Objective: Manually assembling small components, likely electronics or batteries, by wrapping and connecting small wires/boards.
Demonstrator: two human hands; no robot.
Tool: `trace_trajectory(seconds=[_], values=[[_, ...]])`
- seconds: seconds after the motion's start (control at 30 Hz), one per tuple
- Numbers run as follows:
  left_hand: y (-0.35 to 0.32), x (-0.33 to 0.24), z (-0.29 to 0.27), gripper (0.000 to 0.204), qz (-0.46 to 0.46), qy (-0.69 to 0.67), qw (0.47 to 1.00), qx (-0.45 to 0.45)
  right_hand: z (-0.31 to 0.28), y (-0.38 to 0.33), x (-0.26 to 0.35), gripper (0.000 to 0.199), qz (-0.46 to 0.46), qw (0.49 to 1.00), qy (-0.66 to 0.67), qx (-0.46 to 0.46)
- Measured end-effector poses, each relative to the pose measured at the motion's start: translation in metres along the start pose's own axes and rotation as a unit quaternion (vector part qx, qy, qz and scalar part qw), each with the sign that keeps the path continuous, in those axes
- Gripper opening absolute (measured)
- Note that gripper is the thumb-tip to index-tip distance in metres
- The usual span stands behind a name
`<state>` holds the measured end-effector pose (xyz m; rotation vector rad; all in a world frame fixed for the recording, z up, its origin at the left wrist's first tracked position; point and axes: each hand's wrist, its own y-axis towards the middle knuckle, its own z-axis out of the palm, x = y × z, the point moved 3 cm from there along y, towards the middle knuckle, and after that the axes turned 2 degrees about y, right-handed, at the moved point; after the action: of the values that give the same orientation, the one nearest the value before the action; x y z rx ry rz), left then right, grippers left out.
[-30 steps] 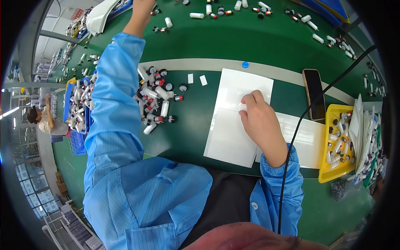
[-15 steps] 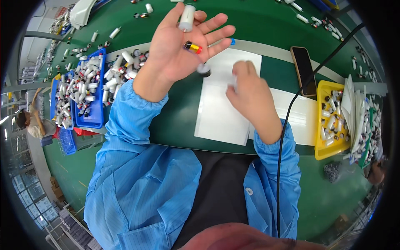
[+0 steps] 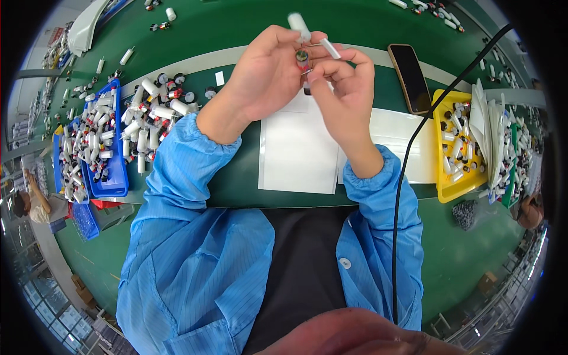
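My left hand (image 3: 254,83) is turned palm up with its fingers curled. Between its thumb and fingers sits a white plastic cylinder (image 3: 298,26), smeared by motion. A small round part (image 3: 302,58), dark at its end and red below, lies at the left fingers. My right hand (image 3: 346,97) meets the left one, thumb and fingers pinched beside that part. A short white stick (image 3: 330,48) with a thin metal pin juts from the right fingertips. Overlapping fingers partly hide what each hand grips. Below the hands lies a white sheet (image 3: 299,154) on the green table.
At left, a blue tray (image 3: 112,188) and a loose pile (image 3: 151,112) hold many white cylinders and small parts. A phone (image 3: 410,80) lies at right, near a yellow tray (image 3: 455,189) of parts. A black cable (image 3: 401,195) hangs across the right side.
My right hand has risen from the sheet to meet my left hand and now shows a white stick. The left fingers, spread before, have curled in. The view has shifted slightly.
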<state>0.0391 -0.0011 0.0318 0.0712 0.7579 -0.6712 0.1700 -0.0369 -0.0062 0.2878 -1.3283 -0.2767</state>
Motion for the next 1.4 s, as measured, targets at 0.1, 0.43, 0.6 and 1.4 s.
trace_trajectory(seconds=[0.1,0.43,0.6,1.4], values=[[0.003,-0.001,-0.011,0.052,0.022,0.088,0.993,0.077,-0.003,0.010,0.008,0.048,0.076,0.987,0.136,-0.035],[0.002,-0.012,-0.014,0.044,0.125,0.374,0.919,-0.021,-0.007,0.009,0.008,0.051,0.026,0.996,0.076,-0.035],[0.004,-0.014,-0.015,0.042,0.155,0.366,0.918,-0.013,-0.008,0.012,0.015,0.047,0.050,0.993,0.093,-0.044],[0.004,-0.017,-0.018,0.032,0.106,0.308,0.939,0.114,-0.038,0.030,0.035,0.013,0.131,0.981,0.089,0.116]])
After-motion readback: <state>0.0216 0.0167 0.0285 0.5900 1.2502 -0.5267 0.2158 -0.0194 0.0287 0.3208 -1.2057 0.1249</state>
